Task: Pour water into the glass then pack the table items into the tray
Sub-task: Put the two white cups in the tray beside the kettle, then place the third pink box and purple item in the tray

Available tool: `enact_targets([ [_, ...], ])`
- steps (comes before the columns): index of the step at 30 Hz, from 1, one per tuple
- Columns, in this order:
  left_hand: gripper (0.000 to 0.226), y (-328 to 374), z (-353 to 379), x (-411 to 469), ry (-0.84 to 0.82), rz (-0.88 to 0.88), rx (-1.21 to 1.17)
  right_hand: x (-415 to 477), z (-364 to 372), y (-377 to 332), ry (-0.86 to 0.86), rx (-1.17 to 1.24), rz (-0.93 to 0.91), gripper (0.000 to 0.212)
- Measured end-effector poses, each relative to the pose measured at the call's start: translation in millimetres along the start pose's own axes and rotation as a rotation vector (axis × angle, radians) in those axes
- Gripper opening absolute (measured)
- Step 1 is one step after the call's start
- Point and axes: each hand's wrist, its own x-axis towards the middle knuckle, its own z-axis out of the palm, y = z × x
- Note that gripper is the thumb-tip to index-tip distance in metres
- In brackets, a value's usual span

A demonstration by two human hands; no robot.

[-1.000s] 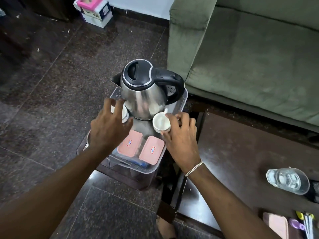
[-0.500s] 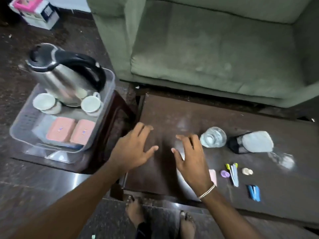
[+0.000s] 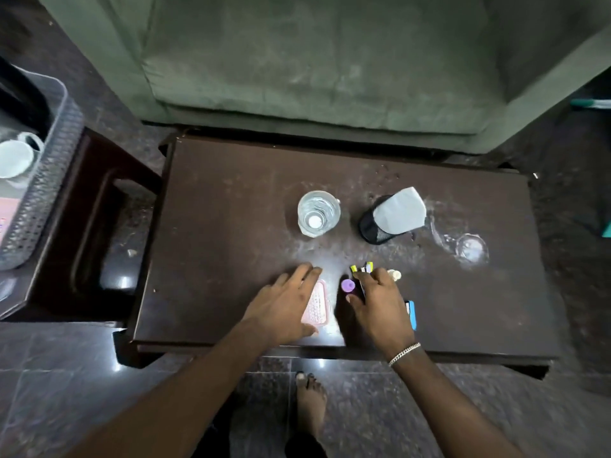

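A glass of water (image 3: 318, 213) stands near the middle of the dark table (image 3: 231, 233). My left hand (image 3: 284, 305) lies flat, fingers apart, partly over a pink calculator-like item (image 3: 318, 304). My right hand (image 3: 377, 302) rests on the yellow-capped markers (image 3: 362, 268), fingers curled over them; whether it grips them is unclear. A purple cap (image 3: 348, 285), a small cream piece (image 3: 395, 275) and a blue item (image 3: 411, 314) lie around it. The grey tray (image 3: 49, 160) sits at the far left with a white cup (image 3: 15, 158) inside.
A black mesh holder (image 3: 377, 231) with a white sheet (image 3: 398, 211) stands right of the glass. An empty clear glass (image 3: 469, 247) lies on its side further right. A green sofa (image 3: 314, 61) is behind the table. My bare foot (image 3: 309, 404) is on the floor.
My view swung right from the tray to the table. Both hands left the cups in the tray, crossed over and now rest on the small items at the table's near edge.
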Motion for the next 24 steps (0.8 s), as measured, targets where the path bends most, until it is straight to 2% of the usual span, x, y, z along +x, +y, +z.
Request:
enact_targets([
  [3,0.115,4.9,13.8,7.9,0.025,-0.002,0.011,5.6,12.0,6.5,-0.032,-0.033,-0.003,0.041],
  [7,0.106,1.6,21.6,6.8,0.038,0.031,-0.024,6.6,23.2,3.8,0.015,-0.051,-0.016,0.022],
  [12,0.1,-29.9,-9.9,-19.4,0.102,0.028,-0.072,2.5,16.7,-28.1,0.093,0.03,-0.04,0.013],
  [16,0.098,-79.8,-66.2,-63.0,0.194,0.005,-0.059,2.6,3.7,-94.2,0.122,0.168,-0.119,0.014],
  [24,0.106,-246.5,-200.8,-170.0,0.342,-0.161,0.01,22.7,-5.4,-301.4,0.14,0.367,-0.329,0.006],
])
